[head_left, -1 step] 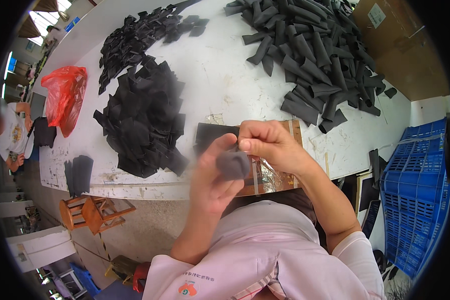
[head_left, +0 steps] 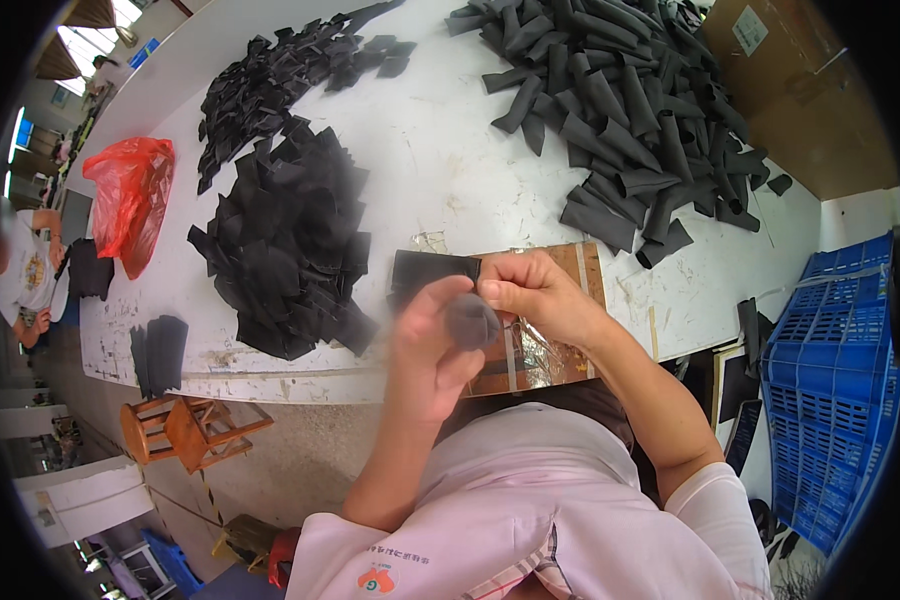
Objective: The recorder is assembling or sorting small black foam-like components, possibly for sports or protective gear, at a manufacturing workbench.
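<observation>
A dark grey rolled fabric piece (head_left: 472,322) sits between my hands, its rounded end toward me. My left hand (head_left: 432,345) is curled around it, slightly smeared by motion. Thumb and fingers of my right hand (head_left: 530,290) are pinched together at the piece's far edge; what lies right between the fingertips is too small to make out. Just beyond my hands lies a flat black fabric piece (head_left: 430,270) on the table, partly over a brown board (head_left: 585,290) with shiny tape.
Flat black pieces (head_left: 290,240) heap at the left, with smaller ones (head_left: 270,80) behind. Rolled dark tubes (head_left: 620,120) pile at the far right beside a cardboard box (head_left: 790,100). A red plastic bag (head_left: 135,200), blue crates (head_left: 830,380), a wooden stool (head_left: 190,430) and another person (head_left: 35,270) are around.
My left hand has turned slightly and the rolled piece has shifted a little to the right, its end looking more folded. My right hand stays pinched in nearly the same place.
</observation>
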`<state>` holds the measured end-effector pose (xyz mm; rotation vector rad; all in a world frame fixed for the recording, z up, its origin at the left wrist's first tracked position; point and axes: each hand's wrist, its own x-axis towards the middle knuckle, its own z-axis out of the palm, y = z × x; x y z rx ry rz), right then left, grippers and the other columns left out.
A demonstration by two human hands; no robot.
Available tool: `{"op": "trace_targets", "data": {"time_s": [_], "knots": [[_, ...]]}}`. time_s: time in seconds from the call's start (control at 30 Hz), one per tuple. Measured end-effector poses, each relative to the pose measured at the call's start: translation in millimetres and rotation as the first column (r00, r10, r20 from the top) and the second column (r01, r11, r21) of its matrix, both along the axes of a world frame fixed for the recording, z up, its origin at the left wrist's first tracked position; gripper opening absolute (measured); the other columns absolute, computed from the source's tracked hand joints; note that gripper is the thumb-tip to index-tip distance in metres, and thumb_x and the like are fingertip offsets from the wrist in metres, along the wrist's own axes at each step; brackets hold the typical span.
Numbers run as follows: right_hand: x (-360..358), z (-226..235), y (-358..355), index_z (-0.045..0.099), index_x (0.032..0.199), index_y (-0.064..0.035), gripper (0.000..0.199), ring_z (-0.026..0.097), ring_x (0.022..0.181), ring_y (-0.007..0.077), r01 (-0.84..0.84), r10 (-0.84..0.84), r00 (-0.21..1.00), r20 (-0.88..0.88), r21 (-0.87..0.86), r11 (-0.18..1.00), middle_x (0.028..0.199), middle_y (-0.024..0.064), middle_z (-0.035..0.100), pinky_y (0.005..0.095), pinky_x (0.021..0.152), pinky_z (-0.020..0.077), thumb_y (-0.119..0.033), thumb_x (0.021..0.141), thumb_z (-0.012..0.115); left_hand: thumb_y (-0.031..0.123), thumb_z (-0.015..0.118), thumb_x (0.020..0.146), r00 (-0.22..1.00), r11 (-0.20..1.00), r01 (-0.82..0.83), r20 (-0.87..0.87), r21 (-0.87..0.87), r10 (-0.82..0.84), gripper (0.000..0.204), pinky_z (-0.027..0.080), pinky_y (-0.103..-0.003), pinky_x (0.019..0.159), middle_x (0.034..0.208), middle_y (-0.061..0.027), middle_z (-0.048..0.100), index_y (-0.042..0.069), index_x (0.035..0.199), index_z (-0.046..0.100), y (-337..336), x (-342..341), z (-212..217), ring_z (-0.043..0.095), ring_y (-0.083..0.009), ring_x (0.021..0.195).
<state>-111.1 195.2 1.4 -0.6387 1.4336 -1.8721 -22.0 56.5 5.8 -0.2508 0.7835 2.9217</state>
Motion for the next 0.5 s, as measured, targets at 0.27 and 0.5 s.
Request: {"op": "trace_targets", "data": {"time_s": [0.27,0.5], "knots": [[9.4,3.6,5.0,0.053,0.077,-0.0028,0.028,0.048,0.061,0.0090,0.166,-0.144,0.981,-0.128,0.182,0.969,0.065,0.0006,0.049,0.0224,0.057,0.0397,-0.030,0.084,0.055,0.007,0.053,0.083,0.869,0.397,-0.429,-0.490,-0.812,-0.063,0.025,0.041,-0.022,0.076,0.099,-0.0119,0.055,-0.003,0.106,0.052,-5.4,-6.7,23.0,0.050,-0.0132,0.090],[18.3,60.7,9.0,0.053,0.074,-0.0024,0.035,0.054,0.071,0.0250,0.379,0.077,0.388,-0.918,0.235,0.895,0.070,0.0081,0.051,0.0355,0.057,0.0442,-0.033,0.066,0.067,0.004,0.050,0.084,0.820,0.723,-0.532,-0.484,-0.441,0.307,0.009,0.046,-0.029,0.072,0.093,-0.0148,0.057,-0.002,0.091,0.053,13.3,0.9,37.4,0.056,-0.0165,0.081]]}}
